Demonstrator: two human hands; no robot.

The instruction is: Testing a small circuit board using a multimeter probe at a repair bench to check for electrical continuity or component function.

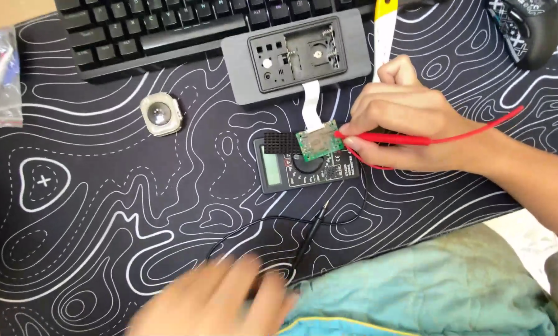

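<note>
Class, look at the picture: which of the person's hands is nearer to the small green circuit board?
The right hand: it sits just beside the green circuit board, holding the red probe to its edge. The left hand is far below it, near the black probe.

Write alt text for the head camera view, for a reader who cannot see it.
A right hand holds a red test probe to a small green circuit board lying on a digital multimeter. The blurred left hand is near the black probe on a patterned desk mat, below an opened grey device.

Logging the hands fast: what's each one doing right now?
Left hand: blurred, open, near the black probe, holding nothing.
Right hand: closed on the red probe, tip at the green circuit board.
</note>
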